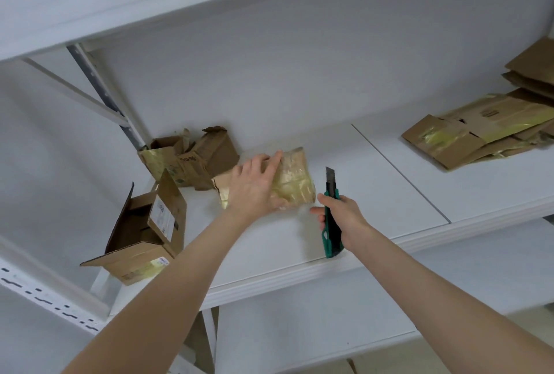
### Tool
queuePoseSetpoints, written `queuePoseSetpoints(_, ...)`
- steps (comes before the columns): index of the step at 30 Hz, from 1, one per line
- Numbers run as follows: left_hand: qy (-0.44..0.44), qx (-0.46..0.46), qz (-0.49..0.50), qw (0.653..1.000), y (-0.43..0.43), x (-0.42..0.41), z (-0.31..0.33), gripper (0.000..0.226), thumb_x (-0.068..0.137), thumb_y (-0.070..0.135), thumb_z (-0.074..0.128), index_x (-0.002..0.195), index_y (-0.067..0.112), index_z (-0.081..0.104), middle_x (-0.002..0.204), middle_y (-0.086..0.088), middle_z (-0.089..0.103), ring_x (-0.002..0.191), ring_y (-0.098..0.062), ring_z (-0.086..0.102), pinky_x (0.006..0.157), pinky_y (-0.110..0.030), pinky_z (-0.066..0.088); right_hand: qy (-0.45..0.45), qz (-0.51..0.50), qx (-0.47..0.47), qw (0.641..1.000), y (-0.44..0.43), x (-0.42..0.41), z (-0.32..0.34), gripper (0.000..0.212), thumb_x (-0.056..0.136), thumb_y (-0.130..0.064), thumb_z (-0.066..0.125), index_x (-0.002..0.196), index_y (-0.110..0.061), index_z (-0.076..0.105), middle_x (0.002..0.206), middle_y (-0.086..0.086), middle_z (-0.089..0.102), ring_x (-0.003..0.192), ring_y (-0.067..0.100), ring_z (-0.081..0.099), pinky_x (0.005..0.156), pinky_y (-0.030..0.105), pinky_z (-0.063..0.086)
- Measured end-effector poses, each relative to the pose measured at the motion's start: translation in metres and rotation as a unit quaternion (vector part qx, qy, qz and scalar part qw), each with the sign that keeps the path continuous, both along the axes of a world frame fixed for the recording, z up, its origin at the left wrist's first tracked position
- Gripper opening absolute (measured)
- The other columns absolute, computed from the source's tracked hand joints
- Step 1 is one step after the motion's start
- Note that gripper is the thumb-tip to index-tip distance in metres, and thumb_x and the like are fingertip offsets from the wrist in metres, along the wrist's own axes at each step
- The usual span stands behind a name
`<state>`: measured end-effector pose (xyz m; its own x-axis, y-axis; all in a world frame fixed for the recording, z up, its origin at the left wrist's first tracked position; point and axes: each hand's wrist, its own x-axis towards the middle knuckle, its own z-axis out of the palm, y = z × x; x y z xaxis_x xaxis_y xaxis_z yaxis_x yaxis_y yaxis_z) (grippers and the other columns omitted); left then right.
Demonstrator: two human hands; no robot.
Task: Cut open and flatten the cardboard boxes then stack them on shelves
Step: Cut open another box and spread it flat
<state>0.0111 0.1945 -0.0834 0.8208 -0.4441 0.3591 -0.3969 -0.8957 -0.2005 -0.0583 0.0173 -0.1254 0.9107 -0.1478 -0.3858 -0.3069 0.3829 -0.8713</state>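
— Where's the box (295,182)?
— Middle of the shelf (374,179), taped shut, my left hand (254,185) pressing flat on it. My right hand (344,215) grips the green utility knife (331,215) beside it.
— Others?
— One open carton (144,233) lies far left.

Four lots of cardboard are carried by the white shelf (374,194): open box (144,233), crumpled box (192,161), taped box (295,179), flattened stack (479,134) far right.

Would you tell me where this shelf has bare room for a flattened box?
Widest bare patch: the shelf between the utility knife and the flattened stack. A smaller strip: front edge, between open box and right hand. Crowded: the left end, with crumpled boxes and the taped box under the left hand.
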Motion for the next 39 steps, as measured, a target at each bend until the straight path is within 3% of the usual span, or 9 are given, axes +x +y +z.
queuePoseSetpoints(6, 0.204, -0.052, 0.099, 0.973, 0.057, 0.009, 0.006, 0.083, 0.086, 0.059, 0.059, 0.154, 0.033, 0.019, 0.15, -0.005, 0.035, 0.133, -0.026, 0.041, 0.105, -0.043, 0.041, 0.053, -0.036, 0.105, 0.992, 0.005, 0.014, 0.002, 0.015, 0.097, -0.014, 0.055, 0.084, -0.01, 0.052, 0.067, 0.007, 0.05, 0.053, 0.018, 0.045, 0.049, 0.028, 0.04)
queuePoseSetpoints(9, 0.165, -0.001, 0.125, 0.978, 0.051, -0.001, 0.005, 0.064, 0.093, 0.053, 0.052, 0.148, 0.025, 0.036, 0.131, -0.008, 0.054, 0.119, -0.028, 0.053, 0.092, -0.037, 0.047, 0.052, -0.057, 0.17, 0.983, 0.004, 0.027, 0.006, 0.011, 0.098, -0.016, 0.056, 0.088, -0.01, 0.054, 0.071, 0.007, 0.051, 0.057, 0.017, 0.048, 0.05, 0.028, 0.044)
queuePoseSetpoints(14, 0.083, -0.002, 0.137, 0.987, 0.003, -0.009, 0.008, 0.035, 0.101, 0.04, 0.04, 0.108, 0.019, 0.068, 0.101, -0.006, 0.067, 0.095, -0.028, 0.063, 0.068, -0.03, 0.043, 0.06, -0.128, 0.149, 0.979, 0.0, 0.04, 0.005, 0.012, 0.096, -0.008, 0.055, 0.108, -0.007, 0.053, 0.078, 0.008, 0.052, 0.058, 0.016, 0.052, 0.053, 0.028, 0.047)
queuePoseSetpoints(18, 0.059, -0.213, 0.119, 0.968, 0.016, 0.02, 0.015, 0.035, 0.101, 0.023, 0.041, 0.133, 0.021, 0.056, 0.124, -0.013, 0.06, 0.112, -0.034, 0.057, 0.083, -0.04, 0.048, 0.031, -0.152, 0.092, 0.984, -0.003, 0.033, 0.002, 0.009, 0.094, 0.002, 0.049, 0.098, -0.006, 0.049, 0.071, 0.008, 0.052, 0.055, 0.017, 0.047, 0.057, 0.029, 0.044)
queuePoseSetpoints(21, 0.131, -0.264, 0.158, 0.942, 0.042, 0.054, 0.01, 0.051, 0.1, 0.023, 0.044, 0.149, 0.012, 0.032, 0.146, -0.018, 0.037, 0.132, -0.036, 0.04, 0.101, -0.046, 0.04, 0.004, -0.121, 0.072, 0.99, 0.009, 0.026, 0.001, 0.009, 0.094, -0.003, 0.057, 0.099, -0.008, 0.051, 0.072, 0.006, 0.053, 0.058, 0.017, 0.048, 0.06, 0.03, 0.044)
queuePoseSetpoints(26, 0.261, -0.188, 0.141, 0.936, 0.057, 0.084, -0.01, 0.055, 0.103, 0.041, 0.035, 0.152, 0.017, 0.027, 0.153, -0.015, 0.033, 0.138, -0.033, 0.036, 0.111, -0.04, 0.032, -0.028, -0.072, 0.101, 0.992, 0.04, 0.034, 0.005, 0.015, 0.1, -0.017, 0.053, 0.115, -0.014, 0.055, 0.09, 0.005, 0.057, 0.081, 0.021, 0.058, 0.073, 0.036, 0.053)
queuePoseSetpoints(31, 0.195, 0.032, 0.173, 0.965, 0.054, 0.059, -0.009, 0.047, 0.1, 0.044, 0.031, 0.145, 0.03, 0.031, 0.134, -0.009, 0.049, 0.117, -0.031, 0.051, 0.081, -0.039, 0.047, -0.07, -0.038, 0.027, 0.996, 0.034, 0.067, 0.022, 0.008, 0.101, -0.018, 0.051, 0.106, -0.019, 0.058, 0.095, 0.003, 0.062, 0.08, 0.02, 0.059, 0.073, 0.035, 0.052)
queuePoseSetpoints(36, 0.208, 0.034, 0.172, 0.962, 0.04, 0.028, 0.003, 0.071, 0.089, 0.071, 0.037, 0.13, 0.015, 0.052, 0.117, -0.009, 0.061, 0.108, -0.03, 0.059, 0.074, -0.033, 0.042, -0.06, -0.076, -0.102, 0.99, 0.005, 0.084, 0.027, 0.011, 0.098, -0.015, 0.054, 0.11, -0.015, 0.055, 0.091, 0.004, 0.055, 0.083, 0.021, 0.053, 0.092, 0.047, 0.051)
queuePoseSetpoints(39, 0.218, 0.071, 0.156, 0.961, 0.03, 0.018, 0.014, 0.06, 0.086, 0.067, 0.052, 0.11, 0.012, 0.059, 0.09, 0.0, 0.057, 0.095, -0.025, 0.06, 0.07, -0.033, 0.045, -0.012, -0.101, -0.136, 0.985, -0.01, 0.071, 0.008, 0.014, 0.097, -0.015, 0.053, 0.111, -0.011, 0.054, 0.088, 0.005, 0.054, 0.087, 0.025, 0.053, 0.096, 0.05, 0.05)
